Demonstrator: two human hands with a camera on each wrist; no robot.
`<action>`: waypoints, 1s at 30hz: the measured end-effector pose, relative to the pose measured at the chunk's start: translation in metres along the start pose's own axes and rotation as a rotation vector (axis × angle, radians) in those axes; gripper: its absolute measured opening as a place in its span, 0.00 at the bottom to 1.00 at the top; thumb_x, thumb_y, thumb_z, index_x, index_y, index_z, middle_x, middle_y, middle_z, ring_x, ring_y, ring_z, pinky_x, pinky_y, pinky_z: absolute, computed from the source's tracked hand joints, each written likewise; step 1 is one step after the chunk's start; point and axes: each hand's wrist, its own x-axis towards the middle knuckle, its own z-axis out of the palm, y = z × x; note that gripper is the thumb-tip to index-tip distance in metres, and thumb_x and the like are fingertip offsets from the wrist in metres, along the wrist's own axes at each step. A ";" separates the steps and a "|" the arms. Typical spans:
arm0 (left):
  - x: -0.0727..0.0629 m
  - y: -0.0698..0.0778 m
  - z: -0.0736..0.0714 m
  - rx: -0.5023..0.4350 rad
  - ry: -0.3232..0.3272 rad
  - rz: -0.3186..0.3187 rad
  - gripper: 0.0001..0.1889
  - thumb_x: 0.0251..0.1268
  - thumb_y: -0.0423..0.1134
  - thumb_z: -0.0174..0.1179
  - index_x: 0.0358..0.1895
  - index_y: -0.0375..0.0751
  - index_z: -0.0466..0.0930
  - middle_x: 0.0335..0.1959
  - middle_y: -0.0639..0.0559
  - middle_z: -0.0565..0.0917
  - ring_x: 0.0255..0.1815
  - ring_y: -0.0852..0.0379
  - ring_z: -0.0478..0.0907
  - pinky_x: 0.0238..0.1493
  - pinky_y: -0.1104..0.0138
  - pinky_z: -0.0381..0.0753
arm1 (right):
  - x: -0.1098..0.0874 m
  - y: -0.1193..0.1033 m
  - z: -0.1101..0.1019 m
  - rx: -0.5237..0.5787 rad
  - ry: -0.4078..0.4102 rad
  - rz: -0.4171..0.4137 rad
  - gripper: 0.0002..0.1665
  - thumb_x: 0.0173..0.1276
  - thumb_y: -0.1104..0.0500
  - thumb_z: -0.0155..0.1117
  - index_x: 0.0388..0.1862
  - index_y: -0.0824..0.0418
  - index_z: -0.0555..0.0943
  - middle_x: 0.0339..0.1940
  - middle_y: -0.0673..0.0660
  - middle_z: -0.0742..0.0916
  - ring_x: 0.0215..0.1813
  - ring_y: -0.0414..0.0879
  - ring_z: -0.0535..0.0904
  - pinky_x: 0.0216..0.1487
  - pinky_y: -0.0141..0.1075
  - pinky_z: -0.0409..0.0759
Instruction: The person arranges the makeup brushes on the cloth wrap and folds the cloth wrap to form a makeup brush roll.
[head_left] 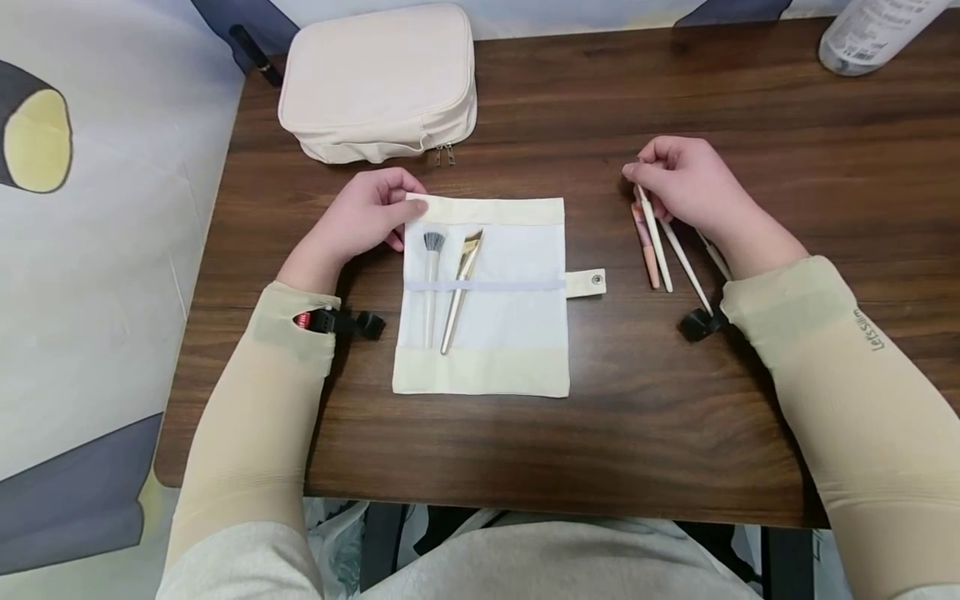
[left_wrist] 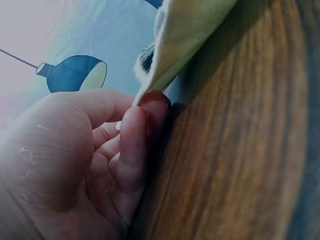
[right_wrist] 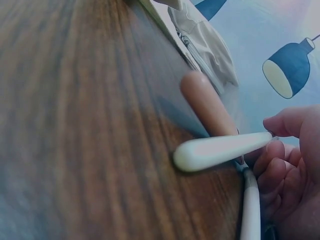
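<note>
A cream fabric brush roll (head_left: 525, 329) lies unfolded on the table. Tucked under its elastic band are a fluffy-headed makeup brush (head_left: 432, 265) and a gold-ferruled, angled makeup brush (head_left: 459, 293). My left hand (head_left: 375, 208) pinches the roll's top left corner; in the left wrist view, thumb and finger grip the cloth edge (left_wrist: 187, 42). At the right, my right hand (head_left: 690, 183) pinches a white-handled makeup brush (head_left: 656, 243), its head hidden by the fingers. Beside it lie a peach-coloured handle (head_left: 646, 250) and another white handle (head_left: 687, 268); a further one (head_left: 715, 254) is partly under the wrist.
A cream zipped case (head_left: 378, 75) stands at the back left, with a black tube (head_left: 256, 56) beside it. At the back right is a clear bottle (head_left: 873, 37). A snap tab (head_left: 586, 283) sticks out from the roll's right side. The table's front edge runs near my body.
</note>
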 end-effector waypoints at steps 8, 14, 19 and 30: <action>-0.001 -0.001 -0.001 -0.002 0.001 -0.002 0.07 0.75 0.37 0.60 0.48 0.37 0.79 0.30 0.55 0.87 0.23 0.60 0.80 0.21 0.66 0.86 | 0.002 0.000 0.000 -0.024 -0.002 -0.012 0.15 0.78 0.52 0.61 0.41 0.64 0.78 0.17 0.46 0.83 0.16 0.39 0.74 0.17 0.31 0.74; -0.002 -0.002 -0.001 -0.008 0.000 -0.002 0.07 0.75 0.37 0.60 0.48 0.37 0.79 0.30 0.55 0.87 0.23 0.60 0.80 0.21 0.66 0.85 | 0.001 -0.003 0.000 0.004 -0.014 -0.003 0.15 0.78 0.53 0.61 0.41 0.65 0.78 0.17 0.47 0.83 0.16 0.39 0.74 0.17 0.31 0.74; -0.002 0.000 -0.001 -0.009 -0.005 0.002 0.07 0.75 0.37 0.60 0.48 0.37 0.80 0.29 0.55 0.86 0.23 0.60 0.80 0.21 0.66 0.85 | -0.001 -0.003 -0.002 0.048 -0.013 -0.006 0.14 0.78 0.53 0.61 0.40 0.65 0.78 0.16 0.48 0.83 0.16 0.40 0.74 0.17 0.30 0.74; -0.002 0.003 -0.003 0.016 -0.002 0.007 0.07 0.75 0.37 0.60 0.48 0.37 0.80 0.30 0.54 0.86 0.24 0.60 0.81 0.22 0.65 0.86 | 0.002 0.000 -0.007 0.196 -0.032 0.006 0.12 0.77 0.54 0.65 0.41 0.63 0.80 0.20 0.48 0.84 0.18 0.41 0.75 0.21 0.30 0.77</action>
